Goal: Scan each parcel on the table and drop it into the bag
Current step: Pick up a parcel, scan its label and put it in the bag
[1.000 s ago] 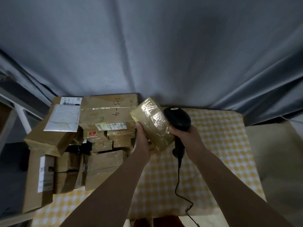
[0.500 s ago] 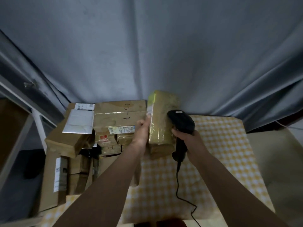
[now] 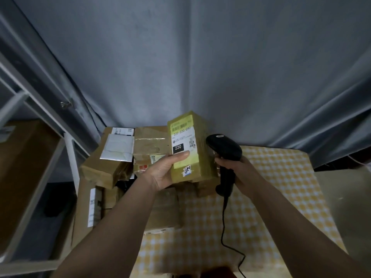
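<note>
My left hand [image 3: 163, 169] grips a small brown parcel [image 3: 198, 169] upright above the table, its thumb lying across the yellow shipping label [image 3: 183, 137], which faces me. Right beside the parcel, my right hand [image 3: 234, 167] holds a black corded barcode scanner [image 3: 224, 148] by its handle, head up at the parcel's right edge. Several more brown parcels [image 3: 149, 145] are stacked on the left part of the table. No bag is clearly visible.
A yellow-and-white checked cloth covers the table [image 3: 271, 189]. A white padded mailer [image 3: 117, 147] lies on the stack. A metal shelf frame [image 3: 68, 149] with a large cardboard box [image 3: 22, 169] stands at left. Grey curtain hangs behind. The scanner cable [image 3: 224, 227] trails toward me.
My left hand has turned the parcel so its labelled face now points at me and lifted it slightly. The scanner has stayed beside it at the right.
</note>
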### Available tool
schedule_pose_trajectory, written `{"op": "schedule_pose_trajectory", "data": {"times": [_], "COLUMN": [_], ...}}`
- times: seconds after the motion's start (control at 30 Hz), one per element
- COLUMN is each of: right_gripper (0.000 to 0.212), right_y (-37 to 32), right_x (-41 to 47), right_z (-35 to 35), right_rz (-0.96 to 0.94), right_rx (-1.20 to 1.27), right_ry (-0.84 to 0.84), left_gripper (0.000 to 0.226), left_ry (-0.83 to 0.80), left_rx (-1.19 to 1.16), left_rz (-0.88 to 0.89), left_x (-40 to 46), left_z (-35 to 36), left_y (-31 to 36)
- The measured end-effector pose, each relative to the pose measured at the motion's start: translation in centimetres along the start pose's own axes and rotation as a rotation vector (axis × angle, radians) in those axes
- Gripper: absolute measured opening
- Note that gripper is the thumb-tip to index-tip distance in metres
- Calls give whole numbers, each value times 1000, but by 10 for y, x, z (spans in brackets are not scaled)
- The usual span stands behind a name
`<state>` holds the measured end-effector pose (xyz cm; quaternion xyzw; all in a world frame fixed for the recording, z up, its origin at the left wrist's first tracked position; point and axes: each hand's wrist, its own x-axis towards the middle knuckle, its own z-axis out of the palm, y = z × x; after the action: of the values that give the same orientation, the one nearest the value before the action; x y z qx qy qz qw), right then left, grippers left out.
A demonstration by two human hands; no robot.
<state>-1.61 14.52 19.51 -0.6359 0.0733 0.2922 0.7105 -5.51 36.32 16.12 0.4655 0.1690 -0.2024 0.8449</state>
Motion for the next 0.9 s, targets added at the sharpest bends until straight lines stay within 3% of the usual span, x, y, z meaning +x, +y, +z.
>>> {"op": "schedule_pose_trajectory", "data": {"times": [0.1, 0.23, 0.37, 0.47, 0.73, 0.9], "right_gripper": [40, 11, 12, 11, 5, 13], "right_y": [-4, -16, -29, -31, -29, -28], "right_x": [-1, -10, -32, -45, -65, -66], "right_z": [15, 40, 61, 76, 94, 96], "right_rz": [-48, -132, -228, -278, -279, -267], "right_rx": [-111, -229, -350, -383, -311, -352], "right_ry": [19, 234, 134, 0, -75, -55], "left_gripper": [73, 59, 49, 54, 84, 80], "left_ry": [-13, 105, 311, 404, 481, 494], "left_rx": [-15, 94, 254, 258, 211, 207], "left_rz": [-9, -21, -1, 52, 142, 149], "left_x": [-8, -16, -22, -24, -34, -37], "left_z": [-4, -6, -12, -18, -30, -31], "left_y": [1, 8, 18, 23, 30, 27]}}
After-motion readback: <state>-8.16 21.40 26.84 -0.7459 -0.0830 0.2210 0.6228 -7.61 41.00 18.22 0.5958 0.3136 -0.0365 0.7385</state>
